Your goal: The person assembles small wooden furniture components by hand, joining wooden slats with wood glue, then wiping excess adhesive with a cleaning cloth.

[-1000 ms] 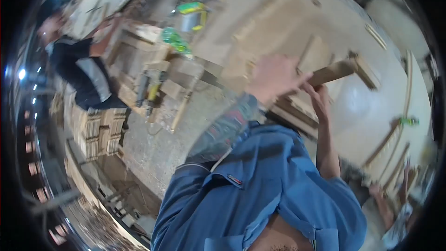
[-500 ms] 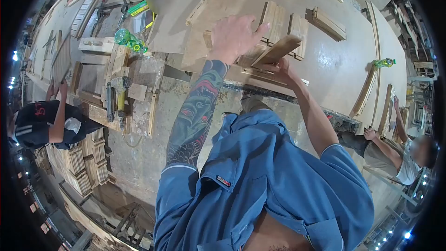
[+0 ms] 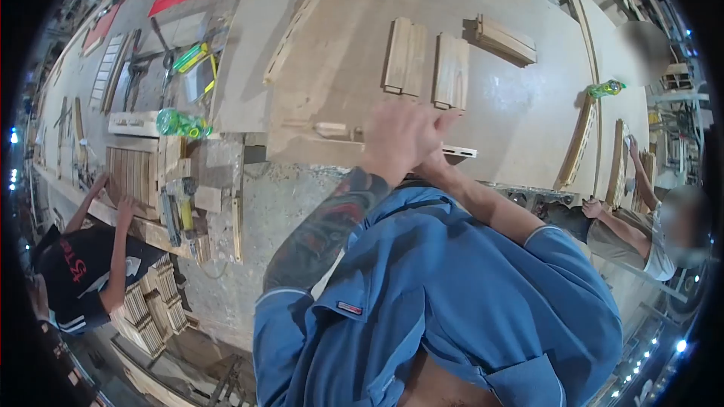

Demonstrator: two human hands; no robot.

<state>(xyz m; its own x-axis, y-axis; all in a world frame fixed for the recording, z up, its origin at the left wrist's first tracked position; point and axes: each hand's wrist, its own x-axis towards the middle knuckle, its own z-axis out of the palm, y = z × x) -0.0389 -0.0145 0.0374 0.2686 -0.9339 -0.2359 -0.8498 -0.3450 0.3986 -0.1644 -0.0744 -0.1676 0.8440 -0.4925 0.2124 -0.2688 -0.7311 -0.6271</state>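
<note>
Over the table's near edge, my left hand is closed and blurred by motion, its thumb toward the right. What it grips, if anything, is hidden. My right hand lies close under and beside it, with its fingers mostly out of sight. A slotted wooden strip sticks out to the right of both hands, along the table edge. Left of my hands lies a small wooden piece. Just beyond them are two wooden slat blocks, a left one and a right one.
Another slat stack and a long grooved strip lie on the board-topped table. Green bottles stand left and right. A nail gun rests on the left bench. Co-workers are at left and right.
My hands have come together and nearer my body; my left hand has closed. The wooden slat that stood tilted at my right hand no longer shows. The view has shifted.
</note>
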